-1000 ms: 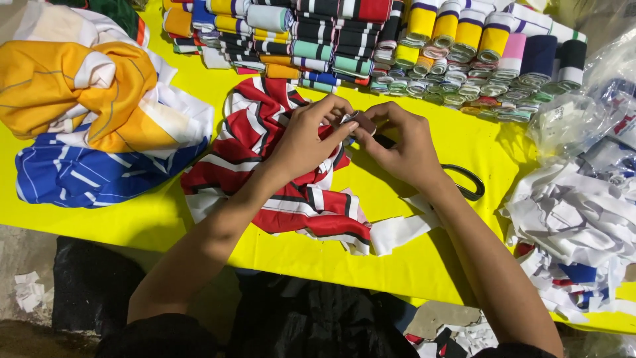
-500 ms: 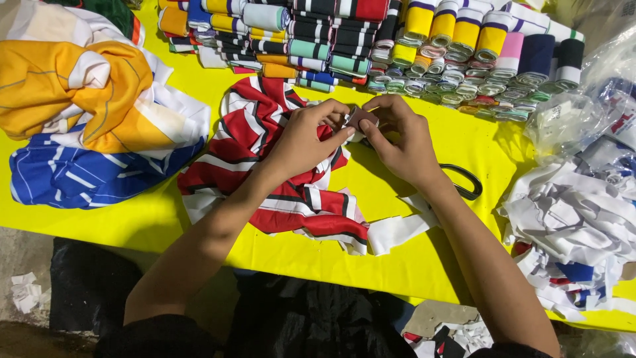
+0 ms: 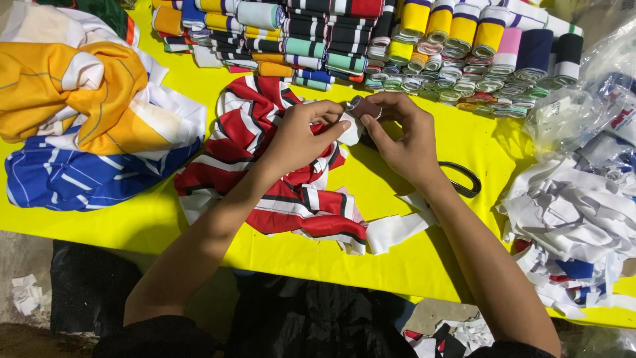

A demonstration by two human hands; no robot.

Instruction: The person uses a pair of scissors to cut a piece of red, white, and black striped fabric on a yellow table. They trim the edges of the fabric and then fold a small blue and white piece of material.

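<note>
Hands meet above the middle of the yellow table [image 3: 199, 86], both closed on one small roll of red, white and black striped ribbing [image 3: 362, 106]. The left hand [image 3: 298, 136] pinches the near side of the roll between thumb and fingers, with a white end of fabric showing just below the grip; the right hand [image 3: 404, 136] closes on the far side, fingertips over the top, thumb underneath. Holding from two sides keeps the coil tight, a judgement drawn from the finger positions. Directly below the grip, the loose length of the same striped ribbing [image 3: 265, 172] lies bunched on the table, its tail trailing toward the person, so that it appears free to feed upward into the roll. Beyond the grip, finished rolls [image 3: 424, 40] in yellow, teal, navy, pink and striped colours stand packed in rows, well apart from the hands. Black scissors [image 3: 464, 178] lie just right of the right wrist, within easy reach. Farther left of the grip rests an orange, white and blue fabric heap [image 3: 79, 126]; farther right, white scraps [image 3: 570, 225] and a clear plastic bag [image 3: 583, 106].
</note>
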